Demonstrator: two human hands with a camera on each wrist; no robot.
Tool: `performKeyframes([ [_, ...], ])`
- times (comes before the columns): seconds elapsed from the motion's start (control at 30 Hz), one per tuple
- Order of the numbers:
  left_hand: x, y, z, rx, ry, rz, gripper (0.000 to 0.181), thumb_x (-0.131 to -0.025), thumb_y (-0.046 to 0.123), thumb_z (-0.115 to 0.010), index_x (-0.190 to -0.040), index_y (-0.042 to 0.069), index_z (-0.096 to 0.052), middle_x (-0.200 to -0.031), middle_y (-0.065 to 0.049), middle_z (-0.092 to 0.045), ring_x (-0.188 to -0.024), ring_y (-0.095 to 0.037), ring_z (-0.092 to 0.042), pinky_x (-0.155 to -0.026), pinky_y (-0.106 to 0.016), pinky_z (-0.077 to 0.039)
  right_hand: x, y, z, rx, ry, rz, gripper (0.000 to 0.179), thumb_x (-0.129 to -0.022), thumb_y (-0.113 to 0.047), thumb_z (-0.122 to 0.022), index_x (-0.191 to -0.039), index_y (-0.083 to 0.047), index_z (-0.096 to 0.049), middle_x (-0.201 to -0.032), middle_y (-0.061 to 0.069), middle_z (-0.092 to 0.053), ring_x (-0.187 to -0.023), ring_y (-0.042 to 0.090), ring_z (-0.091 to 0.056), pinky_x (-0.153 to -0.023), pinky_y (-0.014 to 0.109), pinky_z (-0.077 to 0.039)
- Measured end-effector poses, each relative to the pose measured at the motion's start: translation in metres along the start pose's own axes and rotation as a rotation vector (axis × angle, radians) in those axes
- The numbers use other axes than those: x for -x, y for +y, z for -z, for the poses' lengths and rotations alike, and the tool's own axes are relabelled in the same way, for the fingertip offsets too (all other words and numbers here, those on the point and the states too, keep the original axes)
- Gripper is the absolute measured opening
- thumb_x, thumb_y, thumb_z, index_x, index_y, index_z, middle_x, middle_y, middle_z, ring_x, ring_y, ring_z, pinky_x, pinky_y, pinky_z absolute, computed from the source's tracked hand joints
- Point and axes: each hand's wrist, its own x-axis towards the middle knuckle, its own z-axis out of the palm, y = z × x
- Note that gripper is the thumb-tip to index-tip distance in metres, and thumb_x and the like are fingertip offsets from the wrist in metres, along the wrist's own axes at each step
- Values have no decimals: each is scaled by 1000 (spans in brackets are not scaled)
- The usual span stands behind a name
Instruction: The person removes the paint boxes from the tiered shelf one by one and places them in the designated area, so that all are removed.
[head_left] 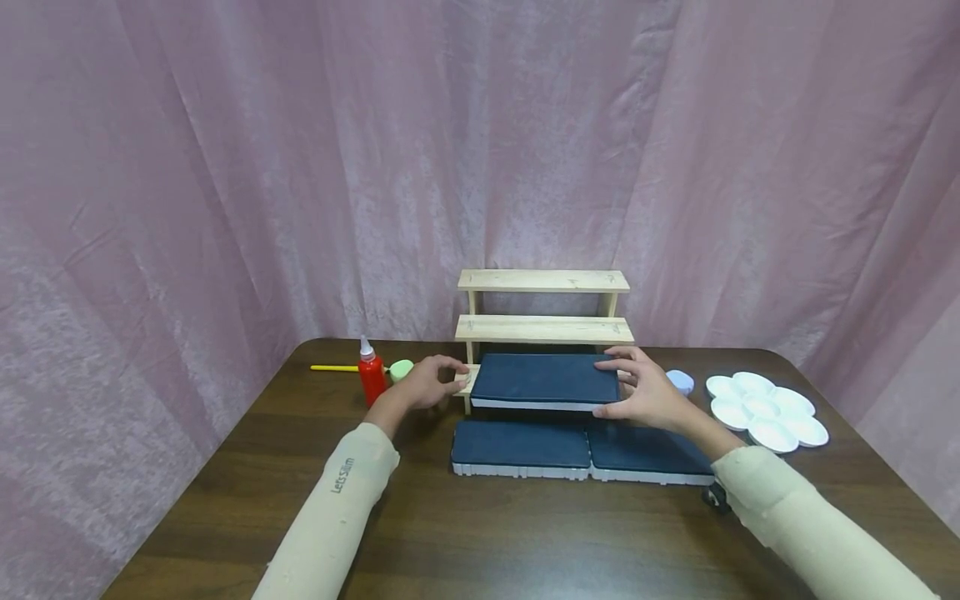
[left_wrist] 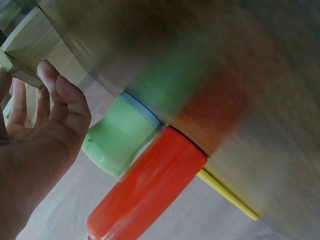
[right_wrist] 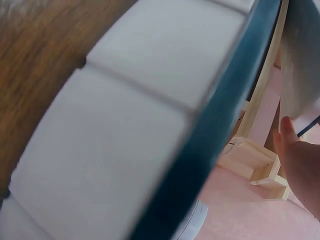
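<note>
A three-step wooden shelf [head_left: 543, 328] stands at the back of the table. My left hand [head_left: 430, 382] grips the left end of its lowest step, fingers and thumb around the wood's edge; in the left wrist view that hand [left_wrist: 45, 130] is at the stand's corner. My right hand [head_left: 651, 392] holds the right end of a flat box with a dark blue top and white sides [head_left: 545, 379], fingers over the top and thumb at the front edge. This box overlaps the lowest step in the head view. Two similar blue-topped boxes [head_left: 521, 444] lie side by side in front.
Left of the shelf stand a red squeeze bottle [head_left: 372, 377], a green container [head_left: 401, 370] and a yellow stick [head_left: 333, 367]. To the right lie a white flower-shaped palette [head_left: 765, 410] and a light blue round item [head_left: 680, 382]. A small black object [head_left: 716, 497] sits beside the right front box.
</note>
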Motion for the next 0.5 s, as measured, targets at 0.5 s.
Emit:
performKeyframes([
  [0.5,2,2,1,4,-8,2,31,-93,25,-70,-124,20,-68,-141,-12,-54,-129,-33,-48,-109,-57,-36,6,-8,-2,-40,25,-20,71,-73,-25,-90,-133,1,-60,-147,21,-35,-132,55,-38,-103,68,-34],
])
